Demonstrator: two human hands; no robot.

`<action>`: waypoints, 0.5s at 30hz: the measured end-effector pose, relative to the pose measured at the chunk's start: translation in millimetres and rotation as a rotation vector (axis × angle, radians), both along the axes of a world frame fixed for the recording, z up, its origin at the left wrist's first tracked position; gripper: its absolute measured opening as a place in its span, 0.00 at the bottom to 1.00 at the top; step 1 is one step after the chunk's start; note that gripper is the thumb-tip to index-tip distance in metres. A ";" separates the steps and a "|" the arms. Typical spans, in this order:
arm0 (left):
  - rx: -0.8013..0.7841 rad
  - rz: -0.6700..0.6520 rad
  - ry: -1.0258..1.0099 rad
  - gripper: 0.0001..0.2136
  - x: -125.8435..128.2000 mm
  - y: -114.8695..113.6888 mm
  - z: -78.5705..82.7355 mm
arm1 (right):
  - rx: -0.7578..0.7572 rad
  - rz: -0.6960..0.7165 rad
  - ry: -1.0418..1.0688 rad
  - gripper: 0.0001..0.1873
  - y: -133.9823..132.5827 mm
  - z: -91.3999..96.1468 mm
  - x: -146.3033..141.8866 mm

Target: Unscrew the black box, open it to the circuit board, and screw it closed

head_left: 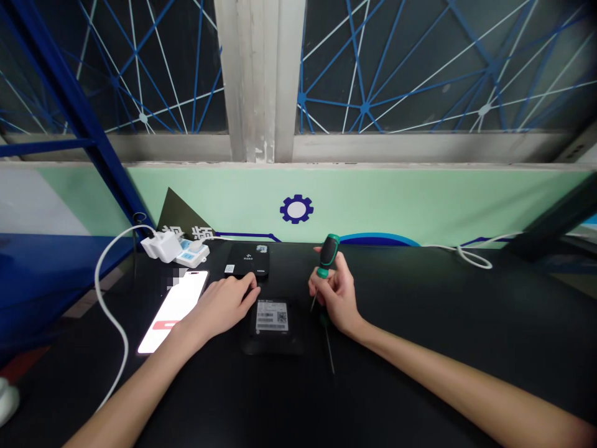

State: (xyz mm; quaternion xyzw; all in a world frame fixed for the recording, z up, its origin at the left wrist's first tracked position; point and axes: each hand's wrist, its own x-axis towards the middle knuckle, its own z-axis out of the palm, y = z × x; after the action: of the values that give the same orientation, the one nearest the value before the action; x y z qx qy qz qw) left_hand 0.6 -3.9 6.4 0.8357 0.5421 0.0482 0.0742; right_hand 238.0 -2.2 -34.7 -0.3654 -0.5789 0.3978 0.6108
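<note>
My right hand (336, 292) is closed round a screwdriver (326, 256) with a green and black handle, its thin shaft pointing down and left toward the tabletop. A second thin screwdriver (329, 351) lies on the table below that hand. My left hand (224, 305) rests palm down with fingers stretched out, fingertips touching the upper left edge of a small black device (272, 325) with a white label. Another black box (248, 259) sits just beyond the left fingertips.
A phone (175, 310) with a lit white screen lies left of my left hand. Behind it sit a white charger (162, 245) with a looping white cable (110, 305) and a small blue-white box (192, 251). Another white cable (473, 256) lies at the far right.
</note>
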 end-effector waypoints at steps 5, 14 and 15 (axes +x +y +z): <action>-0.005 0.004 -0.003 0.17 0.8 0.0 0.8 | -0.076 -0.006 0.052 0.26 2.6 3.3 0.7; -0.009 0.004 -0.009 0.17 0.3 -0.1 0.8 | -0.093 -0.029 0.067 0.21 8.5 11.0 1.7; -0.006 0.003 -0.009 0.17 0.1 0.1 0.4 | -0.089 -0.046 0.038 0.22 8.6 12.2 2.2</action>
State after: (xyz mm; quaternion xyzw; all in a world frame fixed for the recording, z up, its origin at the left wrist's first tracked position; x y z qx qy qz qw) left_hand 0.7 -3.8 6.8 0.8345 0.5430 0.0504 0.0793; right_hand 240.1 6.4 -22.5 -0.3975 -0.5404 0.4161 0.6139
